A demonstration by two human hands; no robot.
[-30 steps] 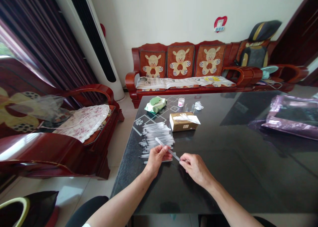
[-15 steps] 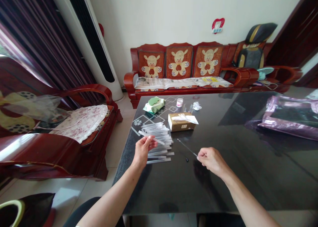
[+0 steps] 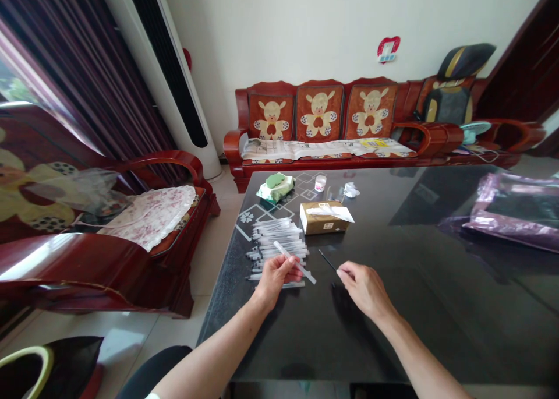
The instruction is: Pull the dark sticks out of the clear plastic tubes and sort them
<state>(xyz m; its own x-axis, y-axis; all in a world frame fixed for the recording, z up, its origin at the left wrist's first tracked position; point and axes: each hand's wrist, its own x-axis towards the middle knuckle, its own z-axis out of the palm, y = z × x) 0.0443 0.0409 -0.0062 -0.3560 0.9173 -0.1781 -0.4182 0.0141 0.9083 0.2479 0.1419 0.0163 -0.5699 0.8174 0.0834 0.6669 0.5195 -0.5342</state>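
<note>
A glossy black table (image 3: 414,311) stands before a red wooden sofa (image 3: 236,145) with three animal-print backrest cushions (image 3: 319,113). The left hand (image 3: 274,282) pinches one translucent sleeve (image 3: 309,275) beside a pile of sleeves (image 3: 279,233) – overlapping, uncountable; the right hand (image 3: 367,288) pinches one dark rod (image 3: 327,260) above the tabletop – its near end hidden by fingers

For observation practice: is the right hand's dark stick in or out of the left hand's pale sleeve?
Out: tabletop shows between the dark stick in the right hand and the pale sleeve in the left hand.
</note>
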